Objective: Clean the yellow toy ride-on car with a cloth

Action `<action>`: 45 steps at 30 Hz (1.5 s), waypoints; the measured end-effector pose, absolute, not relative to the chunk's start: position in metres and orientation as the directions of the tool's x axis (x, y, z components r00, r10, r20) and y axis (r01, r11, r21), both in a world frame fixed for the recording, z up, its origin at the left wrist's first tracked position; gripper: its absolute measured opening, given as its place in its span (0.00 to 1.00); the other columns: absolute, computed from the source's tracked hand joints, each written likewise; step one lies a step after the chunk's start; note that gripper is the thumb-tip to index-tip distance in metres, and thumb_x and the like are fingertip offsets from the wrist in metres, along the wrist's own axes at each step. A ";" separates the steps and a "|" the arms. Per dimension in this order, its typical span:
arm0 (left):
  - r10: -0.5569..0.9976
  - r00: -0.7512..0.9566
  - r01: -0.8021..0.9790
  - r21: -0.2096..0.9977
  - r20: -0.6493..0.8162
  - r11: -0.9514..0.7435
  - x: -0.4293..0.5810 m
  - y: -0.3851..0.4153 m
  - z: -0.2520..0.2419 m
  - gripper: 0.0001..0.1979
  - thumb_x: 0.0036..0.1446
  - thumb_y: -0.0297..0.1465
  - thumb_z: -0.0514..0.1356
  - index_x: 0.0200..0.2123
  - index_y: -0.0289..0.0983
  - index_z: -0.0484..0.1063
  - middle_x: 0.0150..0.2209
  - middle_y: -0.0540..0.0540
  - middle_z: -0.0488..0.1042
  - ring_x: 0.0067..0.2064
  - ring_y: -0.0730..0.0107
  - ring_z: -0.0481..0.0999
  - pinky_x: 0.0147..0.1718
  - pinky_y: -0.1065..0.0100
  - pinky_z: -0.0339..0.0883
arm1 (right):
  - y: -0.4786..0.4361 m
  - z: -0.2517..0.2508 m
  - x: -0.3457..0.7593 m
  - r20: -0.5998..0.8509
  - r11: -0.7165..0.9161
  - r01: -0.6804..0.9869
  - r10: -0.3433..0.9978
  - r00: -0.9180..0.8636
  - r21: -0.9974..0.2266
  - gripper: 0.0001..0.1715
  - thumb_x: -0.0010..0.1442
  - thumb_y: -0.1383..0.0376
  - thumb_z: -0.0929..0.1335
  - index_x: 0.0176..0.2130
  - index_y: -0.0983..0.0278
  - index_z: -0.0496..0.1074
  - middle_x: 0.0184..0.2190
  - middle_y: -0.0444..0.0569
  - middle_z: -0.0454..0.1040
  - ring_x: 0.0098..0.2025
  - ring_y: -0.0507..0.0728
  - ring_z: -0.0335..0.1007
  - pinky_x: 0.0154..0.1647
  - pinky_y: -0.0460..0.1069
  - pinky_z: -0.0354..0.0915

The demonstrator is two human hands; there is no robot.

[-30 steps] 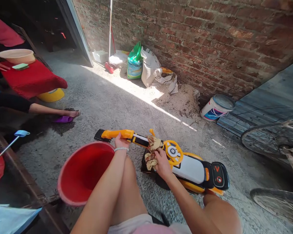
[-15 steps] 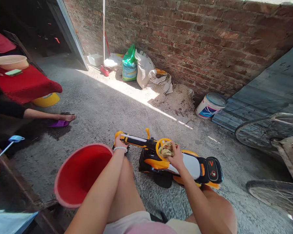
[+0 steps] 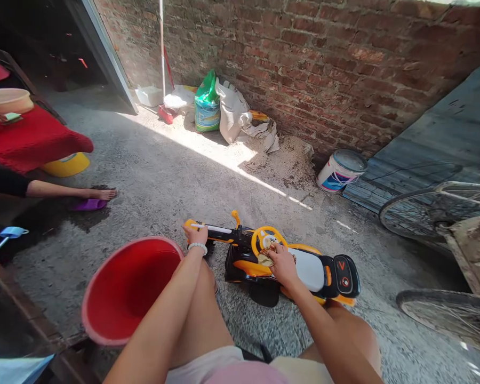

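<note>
A yellow and black ride-on toy excavator (image 3: 310, 269) stands on the concrete between my knees and the wall. My left hand (image 3: 196, 234), with a beaded bracelet at the wrist, is closed around the far end of the toy's arm (image 3: 220, 233). In my right hand (image 3: 282, 261) is a crumpled, patterned cloth (image 3: 266, 258), pressed against the yellow steering wheel (image 3: 269, 234). My fingers hide part of the cloth and the wheel's lower right side. The white seat (image 3: 309, 268) lies just right of that hand.
A big red bucket (image 3: 132, 290) stands by my left leg. Bicycle wheels (image 3: 420, 216) are at the right. Along the brick wall (image 3: 324, 69) are sacks (image 3: 230, 112) and a lidded pail (image 3: 341, 170). Another person's foot (image 3: 102, 194) and a red cloth (image 3: 36, 136) are at the left.
My right hand has turned palm-down and moved the cloth slightly down and left over the steering wheel. My left hand stays on the toy's arm. The view has shifted slightly right.
</note>
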State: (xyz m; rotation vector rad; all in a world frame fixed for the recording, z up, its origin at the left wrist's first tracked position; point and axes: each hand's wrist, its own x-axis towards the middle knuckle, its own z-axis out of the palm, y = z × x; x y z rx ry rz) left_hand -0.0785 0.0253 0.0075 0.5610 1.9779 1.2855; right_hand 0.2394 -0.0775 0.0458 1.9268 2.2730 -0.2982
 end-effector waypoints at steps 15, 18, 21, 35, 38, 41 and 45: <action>0.969 0.168 0.858 0.511 -0.181 -0.053 -0.004 -0.014 0.015 0.32 0.62 0.36 0.60 0.69 0.41 0.63 0.72 0.34 0.62 0.75 0.45 0.54 0.70 0.38 0.52 | 0.015 0.053 0.201 -0.145 0.331 0.943 0.934 -0.328 0.000 0.23 0.70 0.68 0.62 0.58 0.59 0.78 0.67 0.58 0.67 0.63 0.66 0.62 0.59 0.58 0.61; 0.969 0.161 0.856 0.516 -0.186 -0.043 -0.006 -0.010 0.016 0.28 0.63 0.36 0.60 0.66 0.43 0.65 0.70 0.35 0.64 0.74 0.45 0.56 0.68 0.39 0.54 | 0.038 0.055 0.222 -0.158 0.165 0.985 0.975 -0.155 0.051 0.23 0.67 0.71 0.64 0.57 0.61 0.79 0.66 0.61 0.68 0.62 0.67 0.63 0.58 0.58 0.63; 0.973 0.142 0.865 0.500 -0.179 -0.034 -0.002 -0.009 0.015 0.26 0.64 0.35 0.60 0.65 0.43 0.65 0.69 0.35 0.66 0.74 0.46 0.57 0.68 0.37 0.53 | 0.044 0.058 0.247 -0.194 0.067 0.996 0.979 -0.055 0.057 0.21 0.66 0.69 0.67 0.57 0.61 0.79 0.65 0.62 0.68 0.62 0.67 0.64 0.56 0.58 0.65; 0.975 0.111 0.903 0.429 -0.192 -0.018 0.007 -0.007 0.010 0.31 0.63 0.25 0.54 0.69 0.42 0.63 0.72 0.34 0.64 0.76 0.48 0.53 0.68 0.34 0.52 | 0.028 0.054 0.157 -0.134 0.284 0.958 0.949 -0.287 -0.038 0.23 0.71 0.68 0.62 0.57 0.57 0.80 0.62 0.59 0.72 0.61 0.65 0.64 0.58 0.59 0.60; 0.970 0.133 0.903 0.428 -0.204 -0.034 0.005 -0.007 0.009 0.31 0.62 0.25 0.55 0.69 0.43 0.64 0.72 0.35 0.64 0.76 0.48 0.52 0.68 0.34 0.52 | 0.033 0.050 0.142 -0.236 0.366 0.931 0.904 -0.357 -0.007 0.23 0.72 0.70 0.59 0.50 0.63 0.82 0.55 0.62 0.76 0.58 0.67 0.66 0.58 0.60 0.60; 0.972 0.131 0.900 0.434 -0.196 -0.034 0.004 -0.006 0.009 0.30 0.63 0.25 0.54 0.68 0.43 0.65 0.71 0.36 0.65 0.76 0.49 0.53 0.68 0.34 0.53 | 0.030 0.055 0.150 -0.265 0.475 0.880 0.847 -0.461 -0.014 0.22 0.72 0.70 0.60 0.47 0.63 0.83 0.54 0.60 0.77 0.58 0.66 0.66 0.58 0.59 0.61; 0.970 0.136 0.889 0.457 -0.203 -0.029 0.004 -0.004 0.012 0.31 0.62 0.26 0.54 0.68 0.44 0.64 0.71 0.36 0.64 0.76 0.48 0.53 0.68 0.33 0.52 | 0.010 0.067 0.179 -0.251 0.528 0.849 0.817 -0.519 -0.037 0.19 0.69 0.69 0.64 0.48 0.61 0.83 0.57 0.58 0.75 0.58 0.66 0.67 0.54 0.56 0.65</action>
